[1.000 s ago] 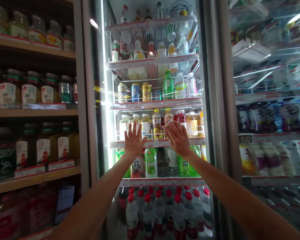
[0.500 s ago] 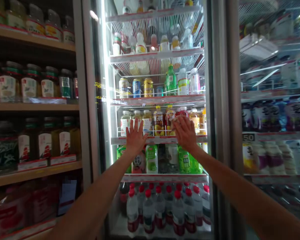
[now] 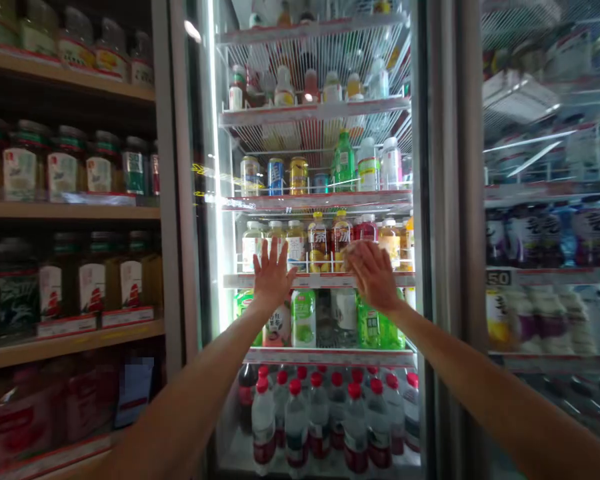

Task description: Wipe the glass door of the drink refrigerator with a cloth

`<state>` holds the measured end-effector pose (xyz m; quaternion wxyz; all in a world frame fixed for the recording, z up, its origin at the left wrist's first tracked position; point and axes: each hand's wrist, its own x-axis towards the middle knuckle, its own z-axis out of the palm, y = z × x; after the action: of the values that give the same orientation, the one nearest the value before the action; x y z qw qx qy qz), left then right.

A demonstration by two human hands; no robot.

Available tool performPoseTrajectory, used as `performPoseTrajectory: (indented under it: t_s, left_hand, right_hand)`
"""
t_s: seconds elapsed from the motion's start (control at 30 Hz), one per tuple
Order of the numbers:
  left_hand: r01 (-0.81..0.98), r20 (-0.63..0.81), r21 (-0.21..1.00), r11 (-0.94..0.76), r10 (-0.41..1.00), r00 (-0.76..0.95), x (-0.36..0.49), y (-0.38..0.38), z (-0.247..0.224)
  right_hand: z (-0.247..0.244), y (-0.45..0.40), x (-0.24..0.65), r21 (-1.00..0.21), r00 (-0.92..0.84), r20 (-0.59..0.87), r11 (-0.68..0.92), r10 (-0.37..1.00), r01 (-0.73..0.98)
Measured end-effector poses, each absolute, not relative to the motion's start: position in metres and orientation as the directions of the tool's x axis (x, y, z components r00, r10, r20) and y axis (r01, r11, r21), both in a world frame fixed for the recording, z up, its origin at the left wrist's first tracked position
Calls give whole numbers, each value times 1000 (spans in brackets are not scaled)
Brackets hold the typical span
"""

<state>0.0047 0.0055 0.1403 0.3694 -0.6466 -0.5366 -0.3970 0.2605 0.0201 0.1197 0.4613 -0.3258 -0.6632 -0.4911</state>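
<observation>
My left hand (image 3: 273, 277) is open with its fingers spread, palm turned to the lit drinks cooler, in front of pale-labelled bottles (image 3: 296, 248). Farther right, my right hand (image 3: 377, 277) has its fingers together over a small crumpled pale thing that looks like a cloth (image 3: 353, 252). It is close to the dark red bottles (image 3: 366, 229) and the yellow-capped tea bottles (image 3: 317, 241). Both hands are level with the shelf edge (image 3: 317, 281). Faint yellow reflections suggest glass in front of the shelves; whether either hand touches it, I cannot tell.
Wooden shelves (image 3: 65, 211) with jars and bottles stand at the left. A metal door frame (image 3: 450, 200) separates the cooler from another one with pouches (image 3: 593, 230) at the right. Red-capped bottles (image 3: 295, 427) fill the cooler's bottom; cans (image 3: 299, 176) stand higher up.
My right hand has shifted slightly right and down, together with the pale thing. My left hand has barely moved. The view has shifted a little.
</observation>
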Motion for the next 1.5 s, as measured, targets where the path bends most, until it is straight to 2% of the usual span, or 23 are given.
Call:
performPoseTrajectory:
  t_s: [0.07, 0.1, 0.13, 0.23, 0.3, 0.37, 0.5, 0.57, 0.6, 0.7, 0.77, 0.83, 1.0, 1.07, 1.13, 1.23, 1.27, 1.33, 1.43, 1.5]
  left_hand:
    - [987, 916, -60, -151, 384, 114, 4, 6, 140]
    - [987, 918, -62, -150, 380, 116, 4, 7, 139]
    - [987, 918, -61, -149, 380, 114, 4, 8, 139]
    - [987, 919, -57, -153, 378, 112, 4, 10, 138]
    - [985, 921, -56, -163, 371, 114, 4, 10, 137]
    - [984, 922, -53, -171, 369, 114, 5, 10, 138]
    - [984, 918, -42, -173, 381, 106, 5, 8, 139]
    - [983, 919, -50, -178, 377, 115, 3, 9, 138]
    - [981, 920, -57, -183, 373, 123, 2, 9, 137]
    - [975, 920, -78, -207, 363, 150, 0, 12, 135]
    - [973, 919, -81, -216, 362, 157, -1, 12, 135]
    - [973, 917, -78, -218, 368, 156, -1, 12, 135]
    - [971, 918, -66, -231, 366, 150, -1, 11, 134]
    - [968, 925, -69, -240, 347, 152, -1, 13, 133]
    - [967, 928, -68, -247, 340, 152, -2, 14, 132]
    - [966, 925, -66, -249, 348, 153, 0, 15, 131]
    - [967, 924, -67, -245, 349, 153, 0, 14, 131]
    - [970, 925, -69, -232, 350, 150, 1, 13, 129]
    - [974, 923, -88, -209, 351, 159, 0, 12, 120]
    - [972, 920, -124, -200, 343, 188, -3, 13, 112]
  right_hand:
    - [106, 19, 255, 497, -529, 849, 344, -4, 796]
    - [104, 20, 257, 497, -527, 850, 343, -8, 797]
    - [105, 21, 262, 445, -464, 886, 325, -22, 834]
    - [119, 27, 282, 133, -109, 988, 249, -110, 959]
    - [123, 28, 285, 22, 9, 991, 228, -134, 973]
    - [116, 25, 277, 85, -62, 993, 239, -103, 967]
    - [89, 16, 255, 425, -451, 893, 320, 6, 847]
    - [87, 16, 259, 443, -468, 884, 327, -1, 835]
    - [89, 17, 266, 387, -400, 916, 309, -22, 869]
    - [105, 23, 290, 107, -85, 991, 238, -102, 965]
    - [110, 26, 295, 15, 11, 993, 219, -119, 976]
    - [105, 26, 287, 57, -34, 995, 239, -99, 969]
    - [79, 19, 253, 379, -396, 918, 336, -18, 863]
    - [84, 20, 256, 405, -422, 906, 334, -24, 851]
    - [98, 23, 267, 291, -284, 956, 293, -65, 911]
    - [120, 28, 276, 31, -1, 992, 234, -129, 972]
    - [122, 28, 273, 2, 29, 990, 228, -135, 974]
    - [114, 26, 259, 83, -56, 992, 241, -117, 967]
    - [90, 20, 235, 375, -381, 924, 309, -45, 874]
    - [80, 19, 232, 464, -485, 874, 329, -20, 823]
